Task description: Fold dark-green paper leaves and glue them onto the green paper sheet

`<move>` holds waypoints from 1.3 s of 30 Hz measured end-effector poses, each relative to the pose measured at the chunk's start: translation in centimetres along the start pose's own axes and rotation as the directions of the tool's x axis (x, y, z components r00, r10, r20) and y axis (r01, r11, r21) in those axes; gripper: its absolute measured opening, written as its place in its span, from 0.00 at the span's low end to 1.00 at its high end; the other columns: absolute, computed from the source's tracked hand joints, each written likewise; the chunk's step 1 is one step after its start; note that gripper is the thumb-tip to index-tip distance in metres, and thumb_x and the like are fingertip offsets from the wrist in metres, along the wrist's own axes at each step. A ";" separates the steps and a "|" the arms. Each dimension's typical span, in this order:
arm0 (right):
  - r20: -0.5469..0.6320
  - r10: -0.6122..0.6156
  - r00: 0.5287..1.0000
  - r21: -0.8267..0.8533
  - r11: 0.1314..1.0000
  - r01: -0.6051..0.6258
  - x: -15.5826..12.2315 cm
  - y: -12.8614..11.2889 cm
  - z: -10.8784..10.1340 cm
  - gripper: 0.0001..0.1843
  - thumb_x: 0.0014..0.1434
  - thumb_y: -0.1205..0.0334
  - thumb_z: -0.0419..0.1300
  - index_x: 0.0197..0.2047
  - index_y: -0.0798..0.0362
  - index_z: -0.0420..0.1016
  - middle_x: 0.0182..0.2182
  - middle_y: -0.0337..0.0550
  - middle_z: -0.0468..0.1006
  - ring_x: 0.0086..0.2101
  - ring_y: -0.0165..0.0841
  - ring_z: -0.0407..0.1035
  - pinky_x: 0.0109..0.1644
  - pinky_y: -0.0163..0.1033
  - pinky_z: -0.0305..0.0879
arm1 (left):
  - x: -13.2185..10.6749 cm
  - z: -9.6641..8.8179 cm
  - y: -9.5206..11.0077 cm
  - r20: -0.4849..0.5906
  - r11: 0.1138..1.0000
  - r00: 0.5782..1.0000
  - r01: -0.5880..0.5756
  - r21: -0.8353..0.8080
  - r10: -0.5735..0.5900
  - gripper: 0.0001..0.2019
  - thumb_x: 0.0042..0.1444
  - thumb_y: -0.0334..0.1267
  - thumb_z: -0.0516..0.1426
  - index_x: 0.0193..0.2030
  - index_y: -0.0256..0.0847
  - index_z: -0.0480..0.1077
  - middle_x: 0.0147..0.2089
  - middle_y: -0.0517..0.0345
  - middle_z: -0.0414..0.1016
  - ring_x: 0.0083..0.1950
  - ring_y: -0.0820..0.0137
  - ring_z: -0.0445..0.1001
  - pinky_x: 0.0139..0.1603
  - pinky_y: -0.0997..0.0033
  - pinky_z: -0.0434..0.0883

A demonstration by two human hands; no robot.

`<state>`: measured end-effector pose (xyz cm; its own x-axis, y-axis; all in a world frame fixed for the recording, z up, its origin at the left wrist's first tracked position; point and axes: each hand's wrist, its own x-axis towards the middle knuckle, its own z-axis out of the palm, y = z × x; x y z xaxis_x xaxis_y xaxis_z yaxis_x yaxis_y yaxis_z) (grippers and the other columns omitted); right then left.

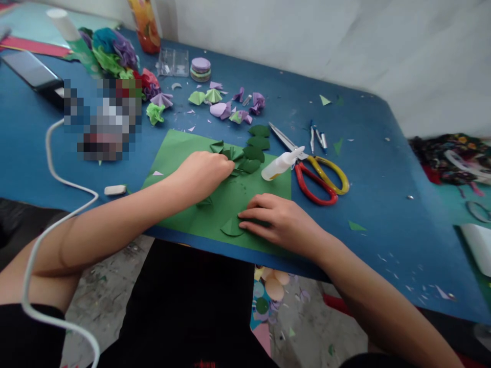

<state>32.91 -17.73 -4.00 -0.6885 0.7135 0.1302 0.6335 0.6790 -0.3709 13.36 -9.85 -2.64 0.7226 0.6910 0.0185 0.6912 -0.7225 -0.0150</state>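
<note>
A green sheet of paper (184, 158) lies at the table's near edge under both hands. My left hand (207, 171) is closed, its fingertips down at the folded dark green paper pieces (233, 153) near the sheet's top; what they pinch is hidden. My right hand (280, 222) rests low on the sheet, fingers stretched and apart, fingertips touching a green fan-shaped paper piece (232, 226). Between the hands and the scissors (316, 179) leans a white glue bottle (278, 166). Several dark green petal-shaped pieces (257, 143) lie in a column above it. Another folded piece (205, 202) shows below my left forearm.
Purple and light green paper pieces (220, 109) lie toward the wall, near a round layered container (200, 69) and a clear plastic box (173, 62). A drink bottle (146, 30) stands behind. A white cable (49, 168) crosses my left arm. An eraser (115, 190) lies left.
</note>
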 end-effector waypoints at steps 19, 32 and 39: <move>0.000 0.001 1.000 -0.004 1.000 -0.001 -0.1 -0.3 0.4 0.12 0.61 0.58 0.54 0.39 0.55 0.76 0.32 0.45 0.75 0.32 0.31 0.69 0.35 0.35 0.65 | 0.3 0.6 -0.4 -0.022 0.998 1.000 0.013 -0.064 -0.014 0.11 0.59 0.29 0.49 0.38 0.35 0.73 0.39 0.50 0.74 0.40 0.67 0.73 0.36 0.72 0.67; -0.274 0.502 0.821 0.431 0.827 -0.361 0.8 0.0 -0.7 0.17 0.57 0.49 0.57 0.29 0.55 0.70 0.20 0.35 0.66 0.21 0.25 0.58 0.25 0.32 0.55 | -1.0 0.0 1.9 -0.414 0.894 0.908 -0.241 -0.377 0.070 0.08 0.57 0.34 0.51 0.35 0.39 0.71 0.37 0.56 0.76 0.40 0.71 0.73 0.42 0.73 0.69; -0.363 0.514 0.777 0.521 0.804 -0.288 0.6 0.1 -0.6 0.10 0.55 0.56 0.59 0.32 0.55 0.70 0.25 0.37 0.69 0.24 0.25 0.60 0.28 0.33 0.59 | -1.2 -0.5 2.6 -0.301 0.655 0.941 -0.129 -0.744 -0.157 0.08 0.55 0.36 0.54 0.35 0.39 0.74 0.34 0.56 0.77 0.32 0.75 0.73 0.31 0.78 0.71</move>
<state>32.78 -17.14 -3.38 -0.0810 0.9663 0.2445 0.5236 0.2500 -0.8145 14.25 -12.60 -2.18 0.5704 0.7560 0.3211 0.3573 -0.5803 0.7318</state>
